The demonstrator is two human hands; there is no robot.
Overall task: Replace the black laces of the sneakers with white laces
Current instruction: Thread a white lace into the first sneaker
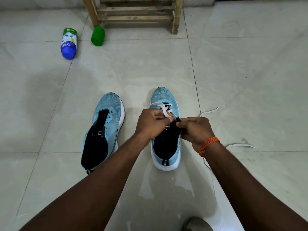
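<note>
While the white lace (164, 109) is crossing through the front eyelets of the right-hand blue sneaker (165, 130), its working end is sitting right between both hands, over the tongue. That shoe is lying on the tiled floor (233, 80) with its long axis pointing away from the person, toe far. Left hand (150, 125) is pinching the lace closed; right hand (195, 130) is closing on the tip near the next eyelet. Loose lace is trailing rightward; the unlaced left sneaker (103, 129) is waiting beside
</note>
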